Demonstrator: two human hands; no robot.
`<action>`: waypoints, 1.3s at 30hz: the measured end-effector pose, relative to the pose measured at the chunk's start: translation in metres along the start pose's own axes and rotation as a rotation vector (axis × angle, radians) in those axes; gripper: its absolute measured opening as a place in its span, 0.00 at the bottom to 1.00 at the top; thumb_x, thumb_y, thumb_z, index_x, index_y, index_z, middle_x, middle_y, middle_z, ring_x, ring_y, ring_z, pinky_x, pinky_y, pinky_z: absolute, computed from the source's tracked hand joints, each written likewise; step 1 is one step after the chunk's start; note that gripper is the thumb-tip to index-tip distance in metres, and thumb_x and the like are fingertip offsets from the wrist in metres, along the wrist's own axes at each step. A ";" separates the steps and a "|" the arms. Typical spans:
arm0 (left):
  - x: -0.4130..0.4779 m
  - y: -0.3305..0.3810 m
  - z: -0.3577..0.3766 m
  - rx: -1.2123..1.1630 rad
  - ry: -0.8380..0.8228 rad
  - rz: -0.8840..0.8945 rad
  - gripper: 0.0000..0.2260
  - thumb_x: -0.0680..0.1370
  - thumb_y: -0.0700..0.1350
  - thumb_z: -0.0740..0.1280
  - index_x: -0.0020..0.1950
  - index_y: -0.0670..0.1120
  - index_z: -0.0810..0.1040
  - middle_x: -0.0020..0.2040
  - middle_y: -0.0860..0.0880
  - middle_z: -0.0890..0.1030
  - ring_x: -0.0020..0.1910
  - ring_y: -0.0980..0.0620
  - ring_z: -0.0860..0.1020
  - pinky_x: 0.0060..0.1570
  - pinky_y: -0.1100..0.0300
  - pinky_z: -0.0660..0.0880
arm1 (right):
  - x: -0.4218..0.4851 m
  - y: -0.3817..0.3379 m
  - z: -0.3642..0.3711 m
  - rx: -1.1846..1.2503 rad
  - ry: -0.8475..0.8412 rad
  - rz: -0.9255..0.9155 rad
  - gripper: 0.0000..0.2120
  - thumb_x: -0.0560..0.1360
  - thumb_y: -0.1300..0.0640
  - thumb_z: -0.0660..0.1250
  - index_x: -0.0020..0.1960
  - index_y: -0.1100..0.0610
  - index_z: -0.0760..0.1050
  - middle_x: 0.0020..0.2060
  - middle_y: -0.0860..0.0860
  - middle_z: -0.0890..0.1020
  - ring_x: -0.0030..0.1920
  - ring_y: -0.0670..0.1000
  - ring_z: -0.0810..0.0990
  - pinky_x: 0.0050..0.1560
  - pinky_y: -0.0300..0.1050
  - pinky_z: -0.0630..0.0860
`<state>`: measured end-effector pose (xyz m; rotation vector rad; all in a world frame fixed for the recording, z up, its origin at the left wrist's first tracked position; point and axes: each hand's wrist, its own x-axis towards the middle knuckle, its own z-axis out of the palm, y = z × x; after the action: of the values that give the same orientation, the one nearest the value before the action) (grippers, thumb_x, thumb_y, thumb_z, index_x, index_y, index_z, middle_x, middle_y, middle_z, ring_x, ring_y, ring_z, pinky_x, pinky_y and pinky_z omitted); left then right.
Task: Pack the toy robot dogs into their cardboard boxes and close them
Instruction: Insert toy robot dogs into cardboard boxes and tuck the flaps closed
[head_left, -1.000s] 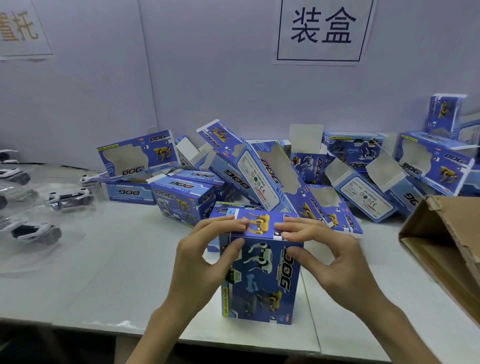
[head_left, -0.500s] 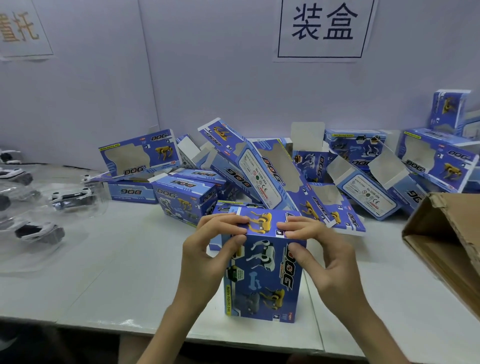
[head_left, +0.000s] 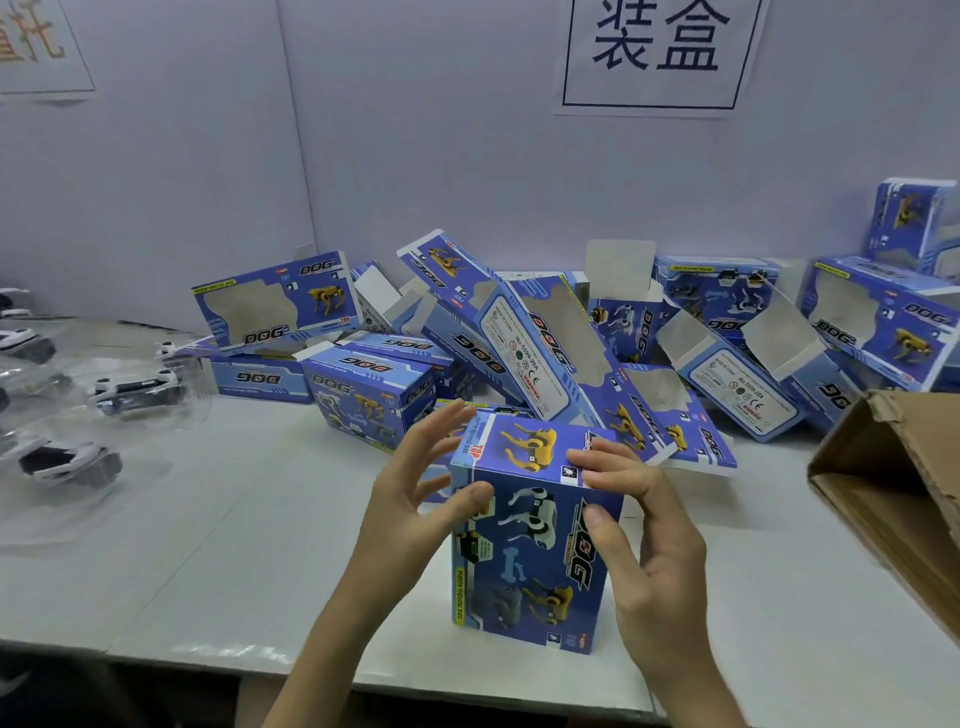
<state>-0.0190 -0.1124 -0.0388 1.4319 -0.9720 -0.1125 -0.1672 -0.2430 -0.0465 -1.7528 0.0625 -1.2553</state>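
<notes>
Head view: box (head_left: 535, 556) stands upright; right hand (head_left: 655, 551) pinches it, left hand (head_left: 410, 512) spread.

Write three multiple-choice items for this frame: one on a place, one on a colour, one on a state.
1. Where is the brown carton?
A: at the far left. B: at the right edge. C: behind the pile of boxes.
2. The dog printed on top of the upright box is:
A: yellow. B: red. C: green.
3. The top flap of that box is:
A: standing open. B: torn off. C: folded shut.
Key: 1 B, it juts in from the right edge of the view. 2 A, the top panel shows a yellow dog. 3 C, the flap lies flat under the fingers of the right hand.
</notes>
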 end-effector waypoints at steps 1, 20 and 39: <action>0.004 0.000 -0.003 0.016 -0.050 -0.056 0.35 0.66 0.61 0.73 0.72 0.64 0.66 0.67 0.67 0.74 0.65 0.66 0.72 0.52 0.72 0.74 | -0.001 0.000 -0.001 0.006 0.003 0.006 0.15 0.76 0.62 0.63 0.52 0.42 0.76 0.58 0.43 0.82 0.69 0.50 0.74 0.64 0.52 0.74; 0.020 0.021 -0.002 0.111 -0.423 0.169 0.36 0.64 0.52 0.81 0.66 0.68 0.68 0.63 0.65 0.73 0.61 0.63 0.73 0.38 0.74 0.73 | 0.004 -0.024 -0.072 0.154 -0.036 1.065 0.35 0.67 0.25 0.51 0.56 0.48 0.80 0.52 0.57 0.85 0.41 0.67 0.84 0.28 0.46 0.76; 0.016 -0.044 0.052 0.298 -0.730 0.331 0.33 0.73 0.60 0.66 0.69 0.77 0.49 0.75 0.72 0.36 0.69 0.73 0.59 0.61 0.64 0.71 | 0.020 -0.036 -0.111 0.399 0.759 0.384 0.19 0.79 0.47 0.61 0.64 0.56 0.78 0.52 0.56 0.83 0.50 0.58 0.84 0.49 0.53 0.83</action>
<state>-0.0199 -0.1718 -0.0769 1.5001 -1.8770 -0.2639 -0.2586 -0.3058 -0.0039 -0.8090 0.5219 -1.4494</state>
